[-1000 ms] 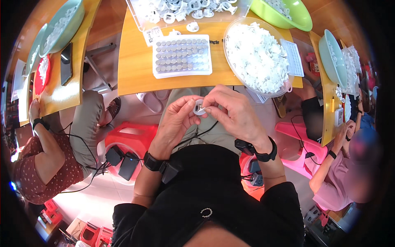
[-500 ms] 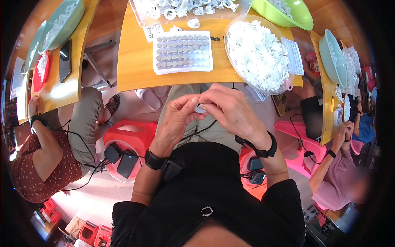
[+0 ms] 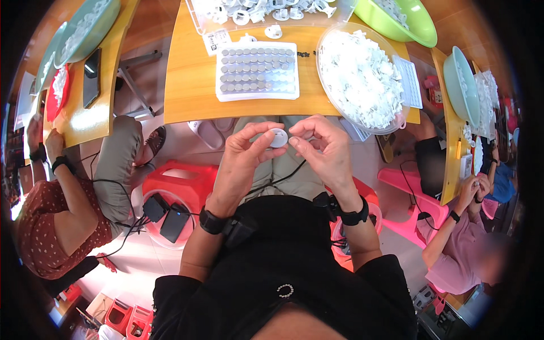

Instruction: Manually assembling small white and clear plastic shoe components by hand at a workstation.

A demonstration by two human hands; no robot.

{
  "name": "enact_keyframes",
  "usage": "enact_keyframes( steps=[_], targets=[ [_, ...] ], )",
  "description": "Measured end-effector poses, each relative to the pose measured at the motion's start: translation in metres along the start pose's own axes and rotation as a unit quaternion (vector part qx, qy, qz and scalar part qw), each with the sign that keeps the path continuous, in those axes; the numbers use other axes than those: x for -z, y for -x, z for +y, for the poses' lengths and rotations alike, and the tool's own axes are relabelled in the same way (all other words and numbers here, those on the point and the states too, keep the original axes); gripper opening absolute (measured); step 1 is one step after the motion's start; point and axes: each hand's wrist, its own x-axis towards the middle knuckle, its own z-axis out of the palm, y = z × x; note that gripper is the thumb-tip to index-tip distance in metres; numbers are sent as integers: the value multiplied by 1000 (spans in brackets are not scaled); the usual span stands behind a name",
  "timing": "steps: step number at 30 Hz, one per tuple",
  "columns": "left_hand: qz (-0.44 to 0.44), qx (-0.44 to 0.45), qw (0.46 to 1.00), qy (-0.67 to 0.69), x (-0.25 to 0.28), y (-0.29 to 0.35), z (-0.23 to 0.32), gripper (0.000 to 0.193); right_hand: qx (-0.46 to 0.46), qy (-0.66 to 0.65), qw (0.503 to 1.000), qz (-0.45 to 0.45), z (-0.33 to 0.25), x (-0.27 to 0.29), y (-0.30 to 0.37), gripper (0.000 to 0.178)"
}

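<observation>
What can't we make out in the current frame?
- Head view: back of the white round piece, turned away; part of its rim is covered by the left hand's fingers.
- Head view: whether the right hand pinches anything; too small, fingertips cover it.
- Head view: far end of the clear bin, cut off by the top edge.

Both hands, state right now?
Left hand: closed, holding a white round piece between thumb and fingers.
Right hand: thumb and fingers curled beside that piece; whether shut on anything cannot be told.
</observation>
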Motion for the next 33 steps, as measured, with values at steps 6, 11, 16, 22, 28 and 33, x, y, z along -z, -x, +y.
enact_keyframes(
  steps=[6,11,16,22,28,33],
  targets=[
    [41,-60,989,-130,-5,0,-3,18,-104,-93,990,-1,6,-9,-4,6],
    [51,-92,983,-149,-5,-1,-6,16,-124,-95,988,-9,11,-15,-7,5],
    [72,-129,968,-202,-4,0,-6,13,-108,-78,991,1,12,-23,-8,5],
    [93,-150,962,-209,1,1,-10,12,-115,-112,987,3,22,-32,-7,5],
    [100,-115,961,-229,-1,-1,-3,18,-77,-108,990,55,25,-40,-5,5],
    [29,-88,966,-243,12,0,7,24,-108,-167,980,25,14,-28,-9,5]
  ],
)
